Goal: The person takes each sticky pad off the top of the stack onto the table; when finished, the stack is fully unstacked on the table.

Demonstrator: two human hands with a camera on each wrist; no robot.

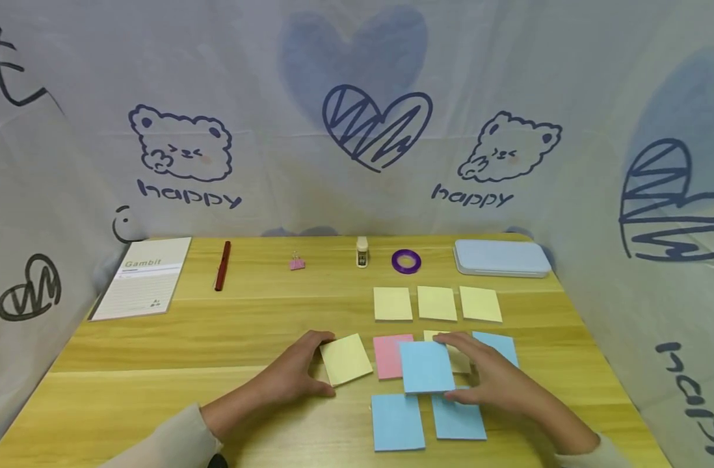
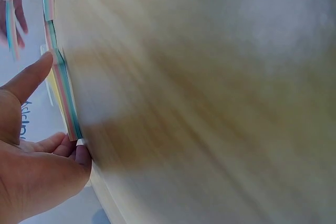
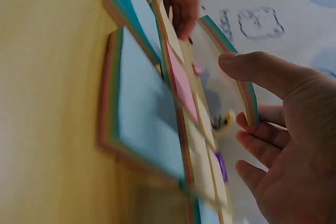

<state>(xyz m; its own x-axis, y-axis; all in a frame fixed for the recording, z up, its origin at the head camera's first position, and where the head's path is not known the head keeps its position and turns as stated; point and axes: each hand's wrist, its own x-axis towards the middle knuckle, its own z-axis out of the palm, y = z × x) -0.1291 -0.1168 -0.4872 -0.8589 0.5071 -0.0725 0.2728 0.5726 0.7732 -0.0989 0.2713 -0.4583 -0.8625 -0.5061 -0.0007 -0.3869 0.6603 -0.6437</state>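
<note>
My left hand holds a yellow sticky note pad by its edges, thumb on one side and fingers on the other. The pad lies turned at an angle, close over the table, left of a pink sticky note pad. My right hand pinches a blue sticky note pad, raised above the others in the right wrist view. From the head, this pad overlaps the pink one and a yellow pad. Nearer me lie two more blue pads, one on the left and one on the right.
Three yellow pads form a row behind; another blue pad sits partly behind my right hand. Along the back are a notebook, dark red pen, pink binder clip, small white bottle, purple tape roll and pale blue case.
</note>
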